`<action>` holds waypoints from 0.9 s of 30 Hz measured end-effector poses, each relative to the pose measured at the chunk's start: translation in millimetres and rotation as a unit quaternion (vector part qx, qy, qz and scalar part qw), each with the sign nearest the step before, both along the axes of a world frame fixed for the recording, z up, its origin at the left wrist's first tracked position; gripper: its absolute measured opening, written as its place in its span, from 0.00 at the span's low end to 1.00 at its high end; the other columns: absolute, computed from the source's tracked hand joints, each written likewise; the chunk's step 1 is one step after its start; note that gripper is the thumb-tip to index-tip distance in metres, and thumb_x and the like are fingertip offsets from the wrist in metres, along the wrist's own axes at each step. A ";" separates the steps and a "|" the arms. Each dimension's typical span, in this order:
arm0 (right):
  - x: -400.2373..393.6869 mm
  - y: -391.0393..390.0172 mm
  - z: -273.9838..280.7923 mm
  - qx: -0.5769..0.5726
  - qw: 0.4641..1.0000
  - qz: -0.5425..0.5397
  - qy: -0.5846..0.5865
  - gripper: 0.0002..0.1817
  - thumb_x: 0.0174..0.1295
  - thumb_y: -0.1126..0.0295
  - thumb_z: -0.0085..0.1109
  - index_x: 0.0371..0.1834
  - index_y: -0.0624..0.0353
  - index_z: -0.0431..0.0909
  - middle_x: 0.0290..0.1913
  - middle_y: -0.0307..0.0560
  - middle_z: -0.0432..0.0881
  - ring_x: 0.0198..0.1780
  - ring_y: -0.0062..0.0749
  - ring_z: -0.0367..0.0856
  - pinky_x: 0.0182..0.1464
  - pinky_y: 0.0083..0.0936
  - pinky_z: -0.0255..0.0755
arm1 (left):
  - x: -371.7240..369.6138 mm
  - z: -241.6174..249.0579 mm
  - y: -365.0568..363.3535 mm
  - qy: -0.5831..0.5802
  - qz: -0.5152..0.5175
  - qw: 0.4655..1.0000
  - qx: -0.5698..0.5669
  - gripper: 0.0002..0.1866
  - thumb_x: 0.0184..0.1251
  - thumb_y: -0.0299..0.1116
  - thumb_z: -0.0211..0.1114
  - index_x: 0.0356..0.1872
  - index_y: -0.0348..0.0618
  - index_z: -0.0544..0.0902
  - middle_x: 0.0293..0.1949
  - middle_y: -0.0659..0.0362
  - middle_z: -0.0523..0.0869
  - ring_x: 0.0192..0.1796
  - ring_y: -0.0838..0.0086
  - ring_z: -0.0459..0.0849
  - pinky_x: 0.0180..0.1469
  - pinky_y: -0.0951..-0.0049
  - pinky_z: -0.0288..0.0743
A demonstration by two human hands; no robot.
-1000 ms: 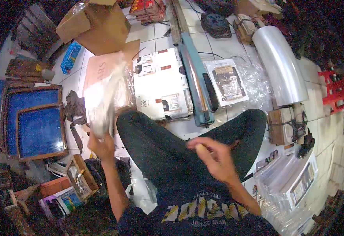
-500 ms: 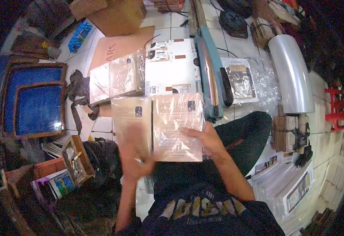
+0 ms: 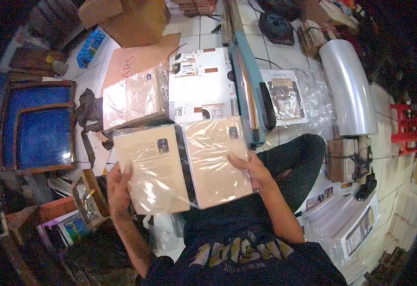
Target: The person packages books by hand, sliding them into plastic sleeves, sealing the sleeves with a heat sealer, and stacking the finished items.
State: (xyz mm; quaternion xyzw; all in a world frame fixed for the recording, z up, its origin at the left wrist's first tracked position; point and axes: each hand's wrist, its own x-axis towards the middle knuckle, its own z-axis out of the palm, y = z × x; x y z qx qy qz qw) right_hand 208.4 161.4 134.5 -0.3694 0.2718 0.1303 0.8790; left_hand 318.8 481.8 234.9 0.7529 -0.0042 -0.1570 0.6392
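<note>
Two beige books in clear plastic lie side by side over my lap. My left hand (image 3: pixel 119 188) grips the outer edge of the left book (image 3: pixel 153 176), its thumb on the cover. The right book (image 3: pixel 216 167) is in my right hand (image 3: pixel 255 170), thumb on top and fingers hidden beneath. A dark gap shows between the books, with plastic across its lower end. Just beyond them are a plastic-wrapped stack of books (image 3: pixel 134 97) and a white printed sheet (image 3: pixel 201 90).
A teal bar sealer (image 3: pixel 249 81) lies right of the white sheet. Farther right are a wrapped print (image 3: pixel 283 97), a big plastic film roll (image 3: pixel 349 88) and a tied bundle (image 3: pixel 342 159). Blue framed trays (image 3: pixel 41 128), a wooden box (image 3: pixel 88 200) and a cardboard box (image 3: pixel 132 21) stand left.
My left hand has moved left to the left book's outer edge. That book has shifted left and tilted, widening the gap. My right hand still holds the right book.
</note>
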 end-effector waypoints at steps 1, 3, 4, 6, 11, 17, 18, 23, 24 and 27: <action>-6.9 -1.4 1.3 -0.001 1.000 0.000 0.003 0.25 0.55 0.68 0.71 0.55 0.65 0.74 0.45 0.48 0.84 0.43 0.35 0.84 0.47 0.32 0.80 | 0.0 11.3 -0.7 0.003 0.000 1.000 -0.001 0.18 0.71 0.34 0.57 0.54 0.30 0.76 0.46 0.53 0.85 0.44 0.74 0.83 0.48 0.75 0.75; -25.9 -2.5 3.6 0.051 0.997 -0.049 -0.041 0.27 0.54 0.69 0.71 0.56 0.67 0.73 0.45 0.49 0.84 0.43 0.36 0.84 0.49 0.31 0.79 | -2.5 34.5 -3.5 0.002 -0.013 1.000 -0.002 0.18 0.71 0.35 0.58 0.53 0.30 0.77 0.45 0.53 0.85 0.43 0.76 0.83 0.47 0.75 0.76; -33.3 -7.3 0.4 0.154 0.984 -0.077 -0.048 0.28 0.53 0.71 0.71 0.56 0.68 0.73 0.46 0.50 0.84 0.43 0.35 0.84 0.50 0.32 0.79 | -2.7 36.9 -9.5 0.026 0.008 0.997 -0.066 0.18 0.70 0.37 0.59 0.52 0.31 0.78 0.43 0.54 0.86 0.42 0.76 0.83 0.46 0.75 0.76; -31.6 -6.0 5.0 0.076 0.996 -0.050 -0.019 0.27 0.52 0.71 0.72 0.55 0.68 0.74 0.46 0.50 0.84 0.43 0.35 0.84 0.49 0.32 0.79 | 7.1 41.5 -17.7 0.052 -0.011 0.997 -0.058 0.18 0.70 0.37 0.60 0.51 0.31 0.78 0.43 0.54 0.86 0.41 0.77 0.82 0.46 0.75 0.76; -57.2 -34.7 34.5 -0.082 0.995 -0.048 0.028 0.24 0.52 0.71 0.73 0.52 0.67 0.77 0.45 0.51 0.84 0.42 0.35 0.85 0.46 0.30 0.79 | 21.7 11.2 -47.5 0.101 -0.075 0.990 0.061 0.18 0.70 0.38 0.61 0.50 0.30 0.79 0.41 0.55 0.86 0.40 0.78 0.82 0.44 0.78 0.75; -58.5 -122.3 29.3 -0.336 0.932 -0.107 0.080 0.19 0.57 0.72 0.67 0.50 0.68 0.77 0.42 0.47 0.84 0.38 0.24 0.83 0.41 0.22 0.79 | 50.4 -41.3 -130.9 -0.057 -0.173 0.967 0.179 0.18 0.69 0.40 0.63 0.39 0.30 0.82 0.32 0.58 0.85 0.36 0.81 0.79 0.38 0.78 0.73; -42.4 -141.4 29.8 -0.366 0.924 -0.083 0.077 0.20 0.57 0.70 0.67 0.51 0.66 0.77 0.42 0.45 0.84 0.38 0.23 0.83 0.40 0.23 0.79 | 65.2 -57.1 -148.2 -0.023 -0.173 0.977 0.126 0.19 0.69 0.41 0.63 0.38 0.29 0.82 0.31 0.58 0.85 0.35 0.81 0.79 0.36 0.77 0.73; 44.6 -224.1 -24.1 -0.497 0.858 -0.129 0.003 0.25 0.56 0.59 0.69 0.50 0.67 0.80 0.41 0.48 0.85 0.37 0.29 0.83 0.41 0.27 0.77 | 131.3 -95.8 -215.7 0.043 -0.104 0.993 0.037 0.22 0.68 0.44 0.64 0.37 0.27 0.82 0.29 0.56 0.85 0.29 0.78 0.80 0.30 0.75 0.74; 55.0 -226.7 -13.4 -0.481 0.869 -0.118 0.001 0.22 0.59 0.61 0.67 0.51 0.66 0.79 0.41 0.46 0.85 0.38 0.26 0.83 0.42 0.25 0.76 | 139.6 -101.2 -219.8 0.074 -0.110 0.990 0.054 0.22 0.67 0.44 0.65 0.37 0.27 0.82 0.28 0.56 0.85 0.28 0.77 0.81 0.29 0.75 0.74; 74.3 -232.7 -4.6 -0.437 0.891 -0.114 -0.036 0.19 0.62 0.63 0.64 0.51 0.65 0.78 0.41 0.44 0.84 0.38 0.24 0.82 0.42 0.23 0.76 | 149.1 -109.8 -227.3 0.098 -0.100 0.990 -0.015 0.23 0.66 0.44 0.65 0.37 0.25 0.82 0.27 0.56 0.84 0.25 0.76 0.80 0.27 0.75 0.73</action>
